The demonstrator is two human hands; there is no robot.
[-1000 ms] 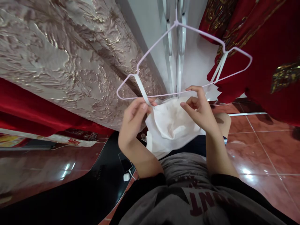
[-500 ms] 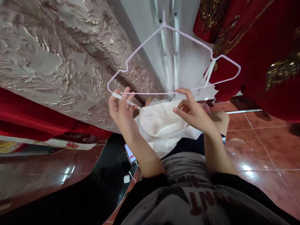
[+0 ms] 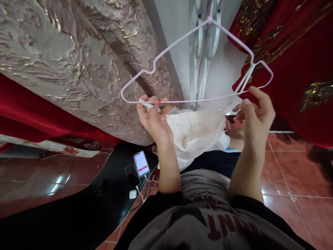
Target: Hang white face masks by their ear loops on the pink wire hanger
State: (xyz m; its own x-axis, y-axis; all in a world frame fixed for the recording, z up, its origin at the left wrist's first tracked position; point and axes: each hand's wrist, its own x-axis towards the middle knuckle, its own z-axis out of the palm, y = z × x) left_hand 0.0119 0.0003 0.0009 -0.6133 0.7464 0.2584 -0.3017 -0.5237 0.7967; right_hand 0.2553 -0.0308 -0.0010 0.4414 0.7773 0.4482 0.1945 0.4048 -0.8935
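A pale pink clothes hanger (image 3: 210, 21) hangs upright in front of me. White straps (image 3: 245, 79) loop over its right notch and run down past the bottom bar to a sheer white garment (image 3: 197, 130) draped over my lap. At the hanger's lower left corner, my left hand (image 3: 158, 126) has its fingers closed around another white strap (image 3: 145, 103), next to the bar. My right hand (image 3: 258, 114) is by the lower right end of the bar, index finger stretched out and thumb apart. Nothing shows in its grasp.
Beige embossed fabric (image 3: 78, 69) hangs on the left, and red fabric with gold sequins (image 3: 293, 69) on the right. A black bench (image 3: 104, 198) at lower left carries two phones, the lit one (image 3: 142, 165) included, with cables and a small white case (image 3: 133, 194). Red floor tiles (image 3: 281, 177) lie below.
My right hand has moved right along the bottom bar to below the looped straps. My left hand's fingers have closed in on the strap. The view has shifted slightly.
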